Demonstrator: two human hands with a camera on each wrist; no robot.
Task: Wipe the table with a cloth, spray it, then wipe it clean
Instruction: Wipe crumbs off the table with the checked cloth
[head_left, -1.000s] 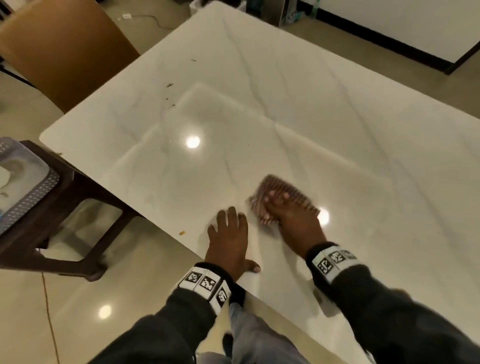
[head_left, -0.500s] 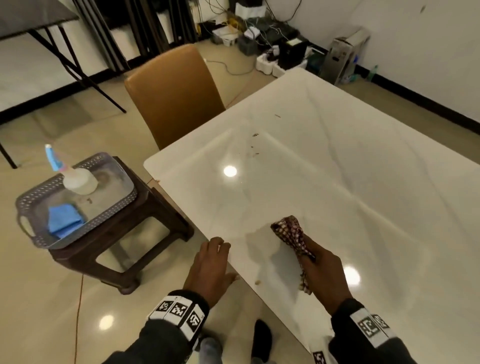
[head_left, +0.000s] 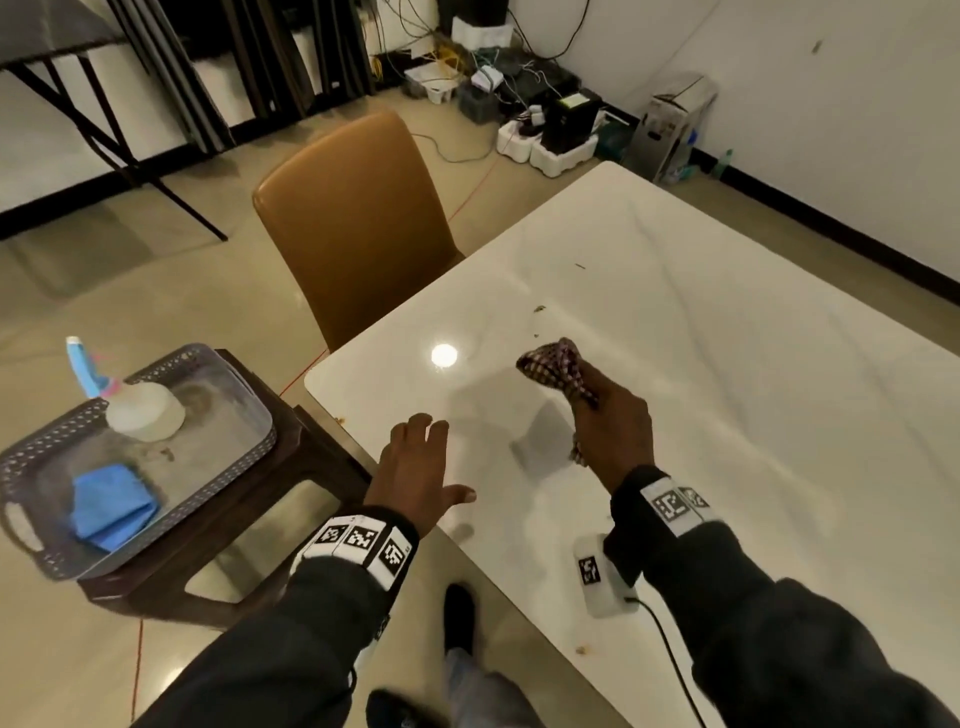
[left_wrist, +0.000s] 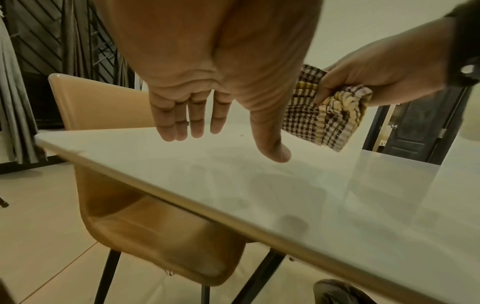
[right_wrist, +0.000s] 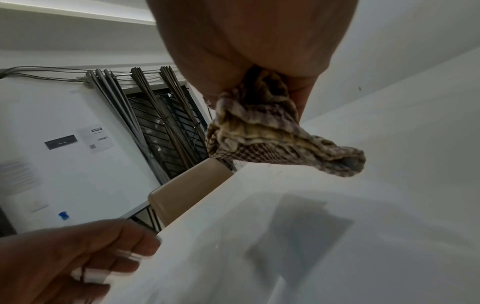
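Observation:
My right hand grips a bunched checked cloth and holds it lifted above the white marble table; the cloth hangs from my fist, clear of the surface. In the left wrist view the cloth dangles beside my left thumb. My left hand hovers open over the table's near edge, fingers straight, holding nothing. A spray bottle with a blue nozzle stands in a grey tray on a brown stool to the left. Dark crumbs lie on the table beyond the cloth.
A tan chair is pushed up at the table's far left end. A folded blue cloth lies in the tray. A small white device with a cable sits near the table's front edge. Boxes and cables clutter the floor by the wall.
My right hand has lifted the cloth off the table, where it was pressed flat, and moved it further up the table. My left hand came off the tabletop. The head view swung left, showing the tray.

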